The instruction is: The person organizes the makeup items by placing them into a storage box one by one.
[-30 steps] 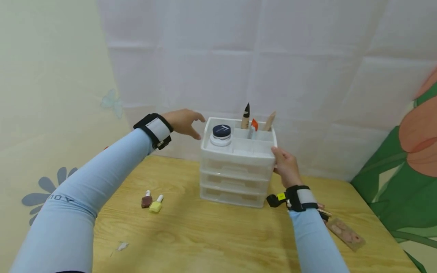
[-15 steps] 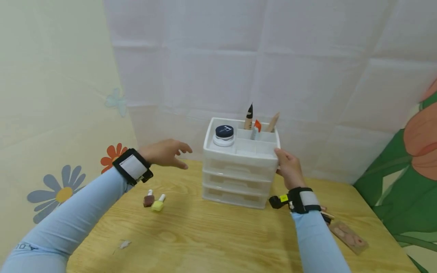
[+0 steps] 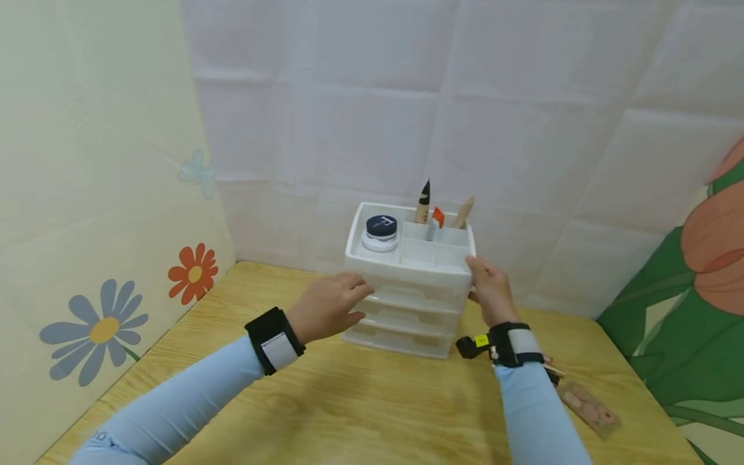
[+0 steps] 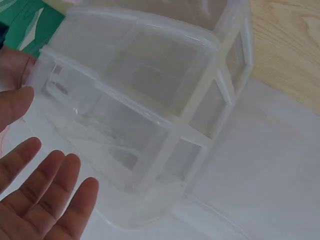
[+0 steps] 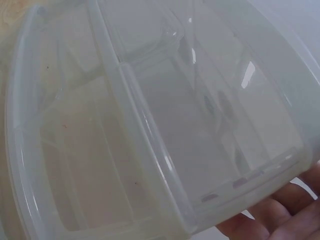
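A white drawer organizer (image 3: 418, 278) with three clear drawers stands upright on the wooden table. My right hand (image 3: 493, 290) grips its right side near the top front corner, thumb at the rim. In front of the drawers' left part is my left hand (image 3: 331, 307), fingers relaxed and holding nothing. The left wrist view shows its spread fingers (image 4: 55, 195) beside the clear drawer fronts. In the organizer's top tray sit a dark-lidded jar (image 3: 381, 227), a black-tipped beige tube (image 3: 423, 206), an orange-ended item (image 3: 438, 217) and a beige stick-like item (image 3: 464, 213).
A flat beige palette (image 3: 588, 407) and some slim dark and gold items (image 3: 554, 372) lie to the right, partly behind the right forearm. A white cloth backdrop (image 3: 325, 129) hangs behind the table. Flower-printed panels flank both sides.
My left hand has gone from the organizer's top left corner, down and out to the left, then in to the drawer fronts. Its arm now hides two nail polish bottles. The right hand keeps its grip.
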{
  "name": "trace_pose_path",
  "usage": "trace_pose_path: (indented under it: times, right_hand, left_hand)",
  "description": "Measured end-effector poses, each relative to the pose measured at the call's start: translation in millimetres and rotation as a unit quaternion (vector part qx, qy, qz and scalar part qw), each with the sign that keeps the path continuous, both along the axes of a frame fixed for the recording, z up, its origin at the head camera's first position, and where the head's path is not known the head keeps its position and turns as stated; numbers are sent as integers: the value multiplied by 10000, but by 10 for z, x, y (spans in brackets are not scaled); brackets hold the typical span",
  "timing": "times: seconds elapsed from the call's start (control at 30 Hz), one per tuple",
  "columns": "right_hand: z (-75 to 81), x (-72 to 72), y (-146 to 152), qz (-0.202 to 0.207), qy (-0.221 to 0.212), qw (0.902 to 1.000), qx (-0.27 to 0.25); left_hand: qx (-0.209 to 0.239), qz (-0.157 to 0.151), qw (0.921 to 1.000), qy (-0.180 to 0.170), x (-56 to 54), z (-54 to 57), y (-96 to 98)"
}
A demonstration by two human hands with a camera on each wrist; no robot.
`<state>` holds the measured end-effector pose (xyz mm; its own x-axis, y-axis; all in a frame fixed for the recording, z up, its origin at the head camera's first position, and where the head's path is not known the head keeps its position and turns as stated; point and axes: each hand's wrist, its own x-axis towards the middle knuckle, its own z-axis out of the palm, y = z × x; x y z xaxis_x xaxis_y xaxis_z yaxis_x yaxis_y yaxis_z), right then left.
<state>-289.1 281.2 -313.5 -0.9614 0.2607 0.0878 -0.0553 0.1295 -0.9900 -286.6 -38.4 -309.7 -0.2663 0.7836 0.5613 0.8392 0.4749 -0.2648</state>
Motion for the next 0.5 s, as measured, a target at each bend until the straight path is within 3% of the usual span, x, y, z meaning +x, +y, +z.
trace_pose_path:
  times: [0.13,0.3,0.5]
  right_hand:
    - [4,-7,5,-28,26,10000,-18]
    - [-9,-21,6,-16,-10,9999,-100]
    - [-5,-17,1,-46,-23,9999,-92]
  left_hand:
    - [203,-179,9973,684,-80,-90,222]
    - [187,-127,9848,1721,-178,-169,441]
    - [-201,21,9745,2235,-254,-213,617]
